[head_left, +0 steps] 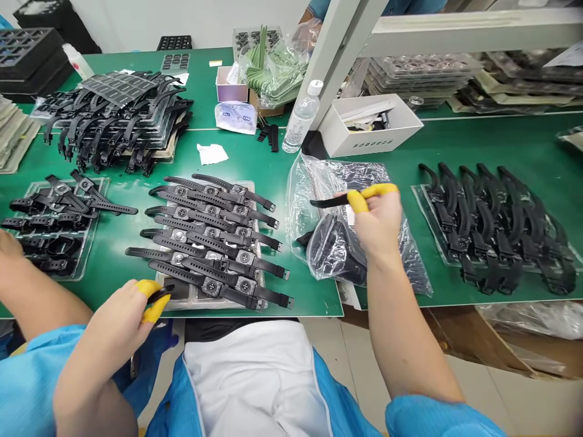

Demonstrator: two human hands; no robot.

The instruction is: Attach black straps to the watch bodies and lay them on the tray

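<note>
My right hand (376, 215), in yellow finger cots, pinches a black watch strap (324, 203) over a clear plastic bag (337, 243) with dark straps inside. Near the table's front edge, my left hand (130, 306), also in yellow finger cots, is closed on a small black piece (160, 294); its kind is mostly hidden by the fingers. Between my hands lies a tray (260, 276) of smartwatches (212, 233), set face down in rows with sensor backs up and black straps stretched out sideways.
Another person's arm (27, 291) reaches in at the left beside a tray of watches (50, 224). Stacked trays with straps (122, 115) stand behind. A water bottle (302, 118) and white box (371, 130) stand by a pillar (337, 48). More straps (496, 224) lie at right.
</note>
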